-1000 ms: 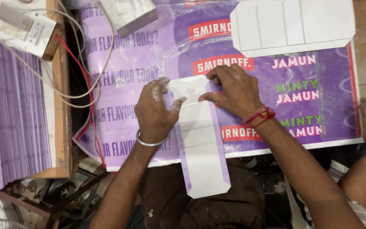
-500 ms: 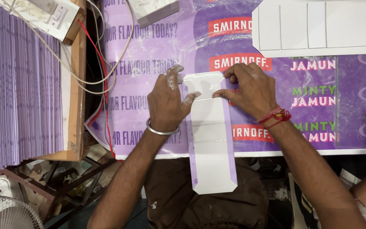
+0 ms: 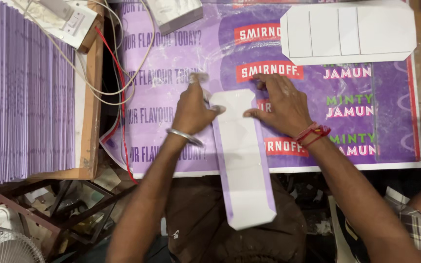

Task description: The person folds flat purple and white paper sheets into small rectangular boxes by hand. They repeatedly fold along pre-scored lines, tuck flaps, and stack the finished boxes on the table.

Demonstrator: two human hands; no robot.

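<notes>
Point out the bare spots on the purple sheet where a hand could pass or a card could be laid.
Free: the purple sheet right of the right hand, below the flat white card; also the strip between the cables and the left hand. Crowded: the middle, where both hands press the folded card, and the top left, with cables and a grey box.
</notes>
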